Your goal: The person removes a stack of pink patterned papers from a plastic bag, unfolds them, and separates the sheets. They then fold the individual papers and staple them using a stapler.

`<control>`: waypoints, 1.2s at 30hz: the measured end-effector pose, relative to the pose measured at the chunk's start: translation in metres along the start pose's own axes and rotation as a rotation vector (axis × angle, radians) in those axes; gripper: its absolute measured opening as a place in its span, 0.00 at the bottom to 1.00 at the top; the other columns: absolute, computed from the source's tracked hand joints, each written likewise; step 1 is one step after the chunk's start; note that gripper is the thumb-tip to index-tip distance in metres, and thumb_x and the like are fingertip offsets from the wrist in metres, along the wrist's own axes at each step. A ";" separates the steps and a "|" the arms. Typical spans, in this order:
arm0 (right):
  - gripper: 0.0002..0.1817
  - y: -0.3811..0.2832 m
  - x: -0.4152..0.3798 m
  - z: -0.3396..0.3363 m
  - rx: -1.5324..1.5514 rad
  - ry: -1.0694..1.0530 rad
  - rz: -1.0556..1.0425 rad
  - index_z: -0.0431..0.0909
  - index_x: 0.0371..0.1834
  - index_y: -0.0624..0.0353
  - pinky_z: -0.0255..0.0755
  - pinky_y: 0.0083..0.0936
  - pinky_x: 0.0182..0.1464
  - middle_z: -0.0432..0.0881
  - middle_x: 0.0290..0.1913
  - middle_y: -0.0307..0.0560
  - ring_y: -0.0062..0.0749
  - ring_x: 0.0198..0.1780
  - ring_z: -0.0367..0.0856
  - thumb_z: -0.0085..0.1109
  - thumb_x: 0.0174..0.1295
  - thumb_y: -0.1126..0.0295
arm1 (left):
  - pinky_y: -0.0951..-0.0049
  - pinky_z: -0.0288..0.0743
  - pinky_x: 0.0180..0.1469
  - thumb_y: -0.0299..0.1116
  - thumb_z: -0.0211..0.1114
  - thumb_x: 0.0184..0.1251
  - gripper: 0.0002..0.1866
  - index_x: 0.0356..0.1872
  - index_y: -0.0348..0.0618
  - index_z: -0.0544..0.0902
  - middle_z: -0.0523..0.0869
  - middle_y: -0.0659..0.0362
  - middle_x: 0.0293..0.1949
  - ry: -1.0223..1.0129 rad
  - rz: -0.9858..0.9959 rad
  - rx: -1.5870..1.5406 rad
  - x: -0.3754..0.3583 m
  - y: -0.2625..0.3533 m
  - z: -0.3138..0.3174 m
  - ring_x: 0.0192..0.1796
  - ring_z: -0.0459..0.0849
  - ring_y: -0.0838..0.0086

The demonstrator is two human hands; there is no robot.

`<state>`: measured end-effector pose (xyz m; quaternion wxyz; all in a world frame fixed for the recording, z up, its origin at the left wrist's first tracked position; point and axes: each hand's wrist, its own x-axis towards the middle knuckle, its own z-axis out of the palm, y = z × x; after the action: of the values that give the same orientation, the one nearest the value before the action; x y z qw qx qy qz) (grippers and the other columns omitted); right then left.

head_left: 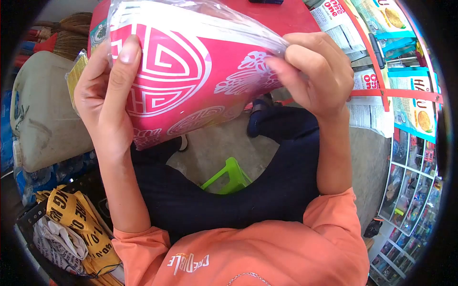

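Observation:
A pink packet with white patterns (176, 71), wrapped in clear plastic, is held up in front of me over my lap. My left hand (112, 86) grips its left side, thumb on the front face and fingers behind it. At the packet's upper right corner, my right hand (319, 71) pinches the plastic edge between thumb and fingers. A yellowish piece (76, 78) shows behind my left hand; what it is I cannot make out.
A red table (286, 16) lies beyond the packet. On the left are a large plastic jug (47, 109), brooms (71, 35) and yellow sacks (78, 219). A green stool (231, 176) is below; hanging snack packs (415, 102) and a wire rack (405, 176) stand right.

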<state>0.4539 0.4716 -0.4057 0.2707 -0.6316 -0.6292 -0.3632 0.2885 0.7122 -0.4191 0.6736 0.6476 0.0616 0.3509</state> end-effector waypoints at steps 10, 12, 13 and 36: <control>0.20 0.000 -0.007 0.010 0.004 0.036 0.157 0.77 0.32 0.52 0.72 0.28 0.29 0.80 0.25 0.37 0.32 0.25 0.78 0.82 0.47 0.61 | 0.81 0.76 0.50 0.31 0.69 0.73 0.15 0.55 0.32 0.85 0.89 0.59 0.44 -0.093 0.008 -0.015 -0.005 0.004 0.006 0.44 0.85 0.83; 0.18 -0.002 -0.006 0.010 -0.001 0.033 0.176 0.77 0.32 0.52 0.72 0.28 0.28 0.80 0.25 0.37 0.32 0.24 0.78 0.81 0.48 0.62 | 0.81 0.76 0.49 0.31 0.69 0.73 0.15 0.55 0.33 0.85 0.89 0.59 0.44 -0.095 0.001 -0.017 -0.005 0.004 0.006 0.44 0.85 0.83; 0.18 -0.004 -0.005 0.009 -0.008 0.029 0.183 0.77 0.33 0.53 0.72 0.29 0.28 0.80 0.25 0.38 0.33 0.24 0.79 0.80 0.49 0.63 | 0.81 0.76 0.49 0.31 0.70 0.73 0.15 0.55 0.33 0.85 0.89 0.59 0.44 -0.094 0.003 -0.018 -0.004 0.004 0.006 0.44 0.85 0.83; 0.05 -0.012 -0.004 -0.001 0.069 -0.062 0.510 0.78 0.40 0.61 0.67 0.15 0.28 0.78 0.25 0.37 0.13 0.25 0.72 0.59 0.75 0.72 | 0.81 0.78 0.47 0.32 0.68 0.75 0.16 0.56 0.32 0.84 0.90 0.58 0.44 -0.117 -0.042 0.101 -0.001 0.000 0.012 0.44 0.85 0.82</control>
<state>0.4426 0.4692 -0.4101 0.3554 -0.7711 -0.4696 -0.2418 0.2943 0.7012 -0.4178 0.6498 0.6986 0.0532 0.2947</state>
